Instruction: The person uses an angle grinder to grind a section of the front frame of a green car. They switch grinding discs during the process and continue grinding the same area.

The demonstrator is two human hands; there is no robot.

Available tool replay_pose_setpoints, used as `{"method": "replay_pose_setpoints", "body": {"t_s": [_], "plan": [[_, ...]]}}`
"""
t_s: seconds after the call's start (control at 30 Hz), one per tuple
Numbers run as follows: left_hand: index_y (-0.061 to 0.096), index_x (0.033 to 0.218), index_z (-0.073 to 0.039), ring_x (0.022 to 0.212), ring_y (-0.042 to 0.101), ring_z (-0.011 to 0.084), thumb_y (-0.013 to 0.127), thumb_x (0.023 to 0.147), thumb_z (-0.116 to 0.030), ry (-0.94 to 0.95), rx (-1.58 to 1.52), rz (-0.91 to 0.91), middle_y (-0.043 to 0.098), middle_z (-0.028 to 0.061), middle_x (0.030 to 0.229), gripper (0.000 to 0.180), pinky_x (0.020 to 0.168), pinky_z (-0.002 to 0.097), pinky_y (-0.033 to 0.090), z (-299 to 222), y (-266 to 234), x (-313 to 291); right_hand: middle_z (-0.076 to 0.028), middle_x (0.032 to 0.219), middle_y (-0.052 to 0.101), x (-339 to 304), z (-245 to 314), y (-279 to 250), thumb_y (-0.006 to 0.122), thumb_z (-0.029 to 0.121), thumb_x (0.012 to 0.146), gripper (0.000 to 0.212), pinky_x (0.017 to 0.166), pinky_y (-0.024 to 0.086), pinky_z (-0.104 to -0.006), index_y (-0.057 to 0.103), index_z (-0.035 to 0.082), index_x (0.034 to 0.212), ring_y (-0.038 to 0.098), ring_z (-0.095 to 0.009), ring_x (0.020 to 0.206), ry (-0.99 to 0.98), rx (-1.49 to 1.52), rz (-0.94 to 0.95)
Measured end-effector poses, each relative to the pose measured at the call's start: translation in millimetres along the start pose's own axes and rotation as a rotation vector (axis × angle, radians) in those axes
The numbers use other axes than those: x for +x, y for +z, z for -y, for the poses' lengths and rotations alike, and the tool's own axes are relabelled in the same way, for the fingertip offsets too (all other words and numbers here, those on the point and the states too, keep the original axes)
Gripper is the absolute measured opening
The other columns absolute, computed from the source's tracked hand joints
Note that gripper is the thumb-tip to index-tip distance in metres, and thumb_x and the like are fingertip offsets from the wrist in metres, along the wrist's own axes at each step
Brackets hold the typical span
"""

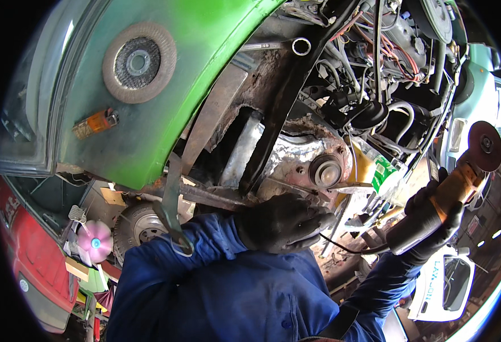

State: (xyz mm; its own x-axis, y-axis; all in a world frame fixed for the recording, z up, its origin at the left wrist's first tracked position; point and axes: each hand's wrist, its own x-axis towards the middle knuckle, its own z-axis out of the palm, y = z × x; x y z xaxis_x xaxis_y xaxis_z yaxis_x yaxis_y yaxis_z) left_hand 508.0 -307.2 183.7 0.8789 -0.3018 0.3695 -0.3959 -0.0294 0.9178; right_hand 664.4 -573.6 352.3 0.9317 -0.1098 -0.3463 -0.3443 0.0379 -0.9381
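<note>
In my right hand [445,225], gloved in black, is an angle grinder [447,196] with a worn orange and dark body. Its reddish-brown disc [485,146] points up and away, apart from the car. A black cord [356,251] runs from its rear end toward my left hand [284,223], where it passes out of sight. That black-gloved hand is beside the rusty strut mount [325,171], fingers extended and slightly bent; no held object shows. Just beyond lies a cut-open inner panel [242,151] with ragged rusty edges and bare metal.
On the green fender [205,34] lie a worn round abrasive disc [139,62] and an orange lighter [95,123]. A ring spanner [301,47] rests by the engine bay [376,62]. A metal strip [172,205] hangs over my left forearm. A green-labelled bottle [384,174] stands near the grinder.
</note>
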Motion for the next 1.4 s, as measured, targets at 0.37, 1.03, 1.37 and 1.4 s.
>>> {"method": "replay_pose_setpoints", "body": {"t_s": [0.37,1.03,1.37,1.4], "plan": [[0.067,0.145,0.0,0.105,0.075,0.0332,0.086,0.095,-0.023,-0.027,0.096,-0.033,0.071,0.0161,0.126,0.058,0.08,0.0456,0.062,-0.1,-3.1,3.1,-0.023,0.131,0.072,62.5,0.6,3.9,0.061,0.066,0.105,0.096,0.069,0.061,-0.0411,0.042,-0.006,0.166,0.074,-0.031,0.101,-0.102,-0.045,-0.075],[0.069,0.143,0.0,0.115,0.074,0.034,0.083,0.097,-0.024,-0.082,0.169,-0.066,0.068,0.0205,0.143,0.054,0.089,0.0464,0.064,-4.7,3.3,2.1,-0.007,0.114,0.074,98.3,22.8,8.5,0.079,0.047,0.103,0.063,0.086,0.058,-0.0332,0.064,-0.003,0.137,0.071,-0.015,0.095,-0.08,-1.021,0.335],[0.069,0.14,0.0,0.103,0.073,0.0296,0.077,0.103,-0.035,-0.072,0.286,-0.067,0.073,0.0171,0.126,0.052,0.082,0.0452,0.06,-6.5,5.3,7.4,-0.022,0.114,0.077,122.1,10.6,71.1,0.092,0.019,0.083,0.067,0.088,0.062,-0.0471,0.063,0.001,0.14,0.078,-0.042,0.101,-0.292,-1.47,0.885],[0.069,0.14,0.0,0.103,0.072,0.0291,0.077,0.103,-0.035,-0.077,0.302,-0.053,0.073,0.017,0.126,0.052,0.082,0.0448,0.06,-7.5,5.8,6.6,-0.023,0.111,0.076,125.1,8.8,74.8,0.091,0.018,0.083,0.063,0.087,0.062,-0.0485,0.064,0.002,0.137,0.077,-0.045,0.1,-0.371,-1.513,0.933]]}}
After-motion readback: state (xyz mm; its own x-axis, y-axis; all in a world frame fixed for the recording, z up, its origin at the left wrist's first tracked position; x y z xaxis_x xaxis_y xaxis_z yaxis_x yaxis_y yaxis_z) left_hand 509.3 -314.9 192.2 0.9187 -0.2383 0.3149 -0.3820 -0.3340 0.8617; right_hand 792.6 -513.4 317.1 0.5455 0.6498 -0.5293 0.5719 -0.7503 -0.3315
